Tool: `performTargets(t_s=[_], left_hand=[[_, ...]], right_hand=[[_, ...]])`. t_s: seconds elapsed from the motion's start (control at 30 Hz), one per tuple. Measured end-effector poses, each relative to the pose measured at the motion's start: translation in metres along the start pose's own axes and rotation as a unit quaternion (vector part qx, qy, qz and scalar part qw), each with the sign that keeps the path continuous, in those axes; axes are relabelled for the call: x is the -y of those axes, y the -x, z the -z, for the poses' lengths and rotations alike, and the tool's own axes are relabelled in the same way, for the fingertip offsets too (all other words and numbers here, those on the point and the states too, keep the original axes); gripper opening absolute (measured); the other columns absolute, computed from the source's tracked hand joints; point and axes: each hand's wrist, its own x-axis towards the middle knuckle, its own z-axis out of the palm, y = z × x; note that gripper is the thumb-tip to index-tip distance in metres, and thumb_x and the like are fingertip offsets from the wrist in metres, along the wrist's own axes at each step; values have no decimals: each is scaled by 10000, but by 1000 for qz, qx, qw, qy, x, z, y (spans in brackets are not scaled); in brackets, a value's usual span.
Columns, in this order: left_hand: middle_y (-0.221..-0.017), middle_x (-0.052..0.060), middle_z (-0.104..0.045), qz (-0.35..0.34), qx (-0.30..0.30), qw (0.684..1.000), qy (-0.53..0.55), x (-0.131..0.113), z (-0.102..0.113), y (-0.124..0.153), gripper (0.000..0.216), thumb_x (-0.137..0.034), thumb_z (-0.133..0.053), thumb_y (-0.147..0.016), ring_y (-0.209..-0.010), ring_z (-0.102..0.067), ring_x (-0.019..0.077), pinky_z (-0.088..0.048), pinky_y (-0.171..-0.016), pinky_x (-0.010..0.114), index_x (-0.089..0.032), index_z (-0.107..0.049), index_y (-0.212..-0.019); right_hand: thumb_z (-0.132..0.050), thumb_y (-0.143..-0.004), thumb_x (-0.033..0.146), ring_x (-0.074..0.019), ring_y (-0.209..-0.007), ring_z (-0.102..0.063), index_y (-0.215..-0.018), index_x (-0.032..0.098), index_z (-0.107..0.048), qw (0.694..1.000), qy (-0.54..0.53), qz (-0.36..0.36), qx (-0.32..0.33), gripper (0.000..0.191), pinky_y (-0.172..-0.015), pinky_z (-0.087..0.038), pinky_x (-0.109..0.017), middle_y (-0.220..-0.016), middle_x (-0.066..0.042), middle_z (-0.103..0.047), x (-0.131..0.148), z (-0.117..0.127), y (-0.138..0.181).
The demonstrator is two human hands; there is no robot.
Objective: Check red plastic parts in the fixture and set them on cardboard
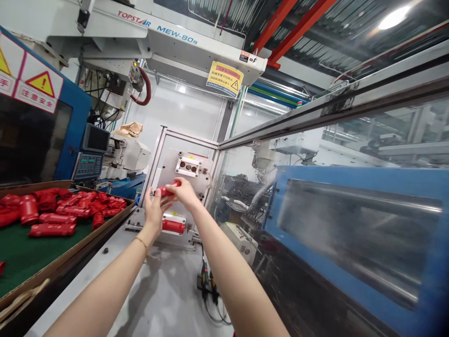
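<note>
Fingers of left hand [154,209] and right hand [183,192] clenched on red part [167,190] above fixture [174,225], liable to slip onto bench [164,285] through loose grip.

Head view, forward-down, arm's length

White overhead machine beam [147,28], far left-centre: "TOPSTAR" in red/blue, then "MEW-80s" in blue. Yellow warning label [225,78] on beam's right end: Chinese txt + hazard triangle, too small to read. Left, blue machine [75,121]: white-red warning signs [33,79] w/ yellow triangle & "!", Chinese chars 注意安全. Control panel screen [87,166]: digits illegible.
</note>
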Motion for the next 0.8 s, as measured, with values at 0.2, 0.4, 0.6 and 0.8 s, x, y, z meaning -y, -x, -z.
performTargets(t_s=[0.2, 0.4, 0.6, 0.8], left_hand=[[-723, 4, -588, 132, -64, 985, 94, -28, 15, -7, 271, -381, -451, -836, -570, -558, 114, -472, -535, 291, -135, -562, -850], [-959, 52, -575, 130, -130, 979, 88, -39, 17, 2, 314, -318, -528, -803, -745, -577, 159, -488, -613, 333, -160, -492, -1072], [-1008, 61, -549, 164, -160, 969, 90, -32, 9, 35, 280, -234, -517, -811, -781, -569, 166, -494, -629, 340, -158, -484, -1079], [-1012, 57, -546, 172, -146, 971, 82, -37, 9, 61, 232, -198, -522, -806, -816, -564, 172, -490, -663, 352, -150, -506, -1032]], right_hand=[[-527, -829, 290, -224, -1047, -467, -1077, 186, -525, 953, 215, 188, 104, 269, -859, -392, -450, -1167, -62, -486, 16, 5, 26], [-472, -863, 273, -214, -1026, -479, -1140, 188, -477, 913, 347, 213, -6, 289, -856, -388, -438, -1129, -59, -502, 7, 32, 6], [-493, -850, 267, -216, -1008, -484, -1092, 170, -500, 886, 424, 144, -122, 261, -842, -394, -442, -1105, -58, -506, -12, 49, -25], [-499, -847, 281, -210, -987, -498, -1083, 164, -502, 869, 451, 168, -117, 263, -820, -414, -428, -1084, -57, -516, -21, 48, -31]])
